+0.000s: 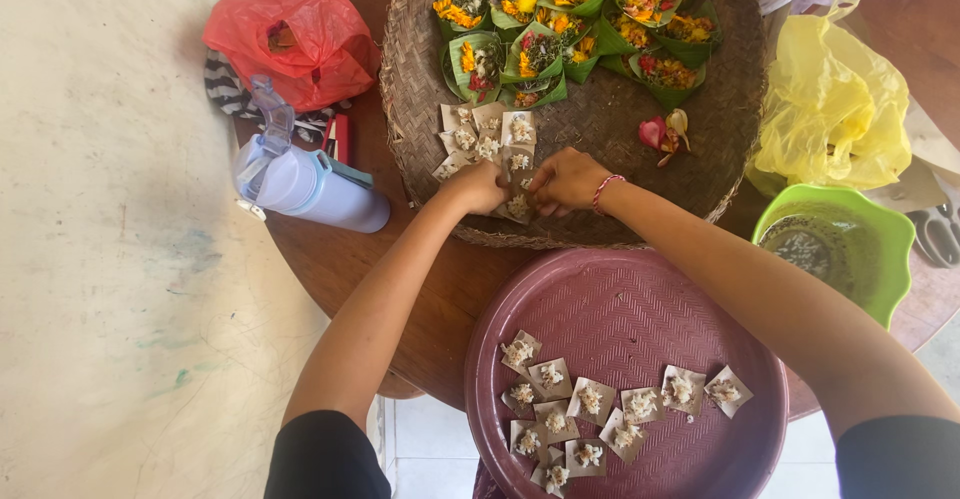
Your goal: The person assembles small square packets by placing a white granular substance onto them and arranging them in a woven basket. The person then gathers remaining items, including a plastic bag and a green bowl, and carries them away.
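Observation:
My left hand (476, 187) and my right hand (567, 180) meet over the near part of a round woven tray (610, 124). Both pinch small leaf squares topped with white rice (517, 205). More such squares (482, 135) lie just beyond my fingers. Several green leaf cups filled with yellow and red flowers (570, 19) fill the tray's far side. A red bracelet circles my right wrist. Close to me, a maroon plastic tray (620, 309) carries several more rice squares (590, 399).
A lilac water bottle (305, 181) lies on the brown table at left, beside a red plastic bag (295, 39). A yellow bag (835, 109) and a green bowl (840, 244) sit at right. Loose petals (662, 134) rest on the woven tray. Pale floor lies left.

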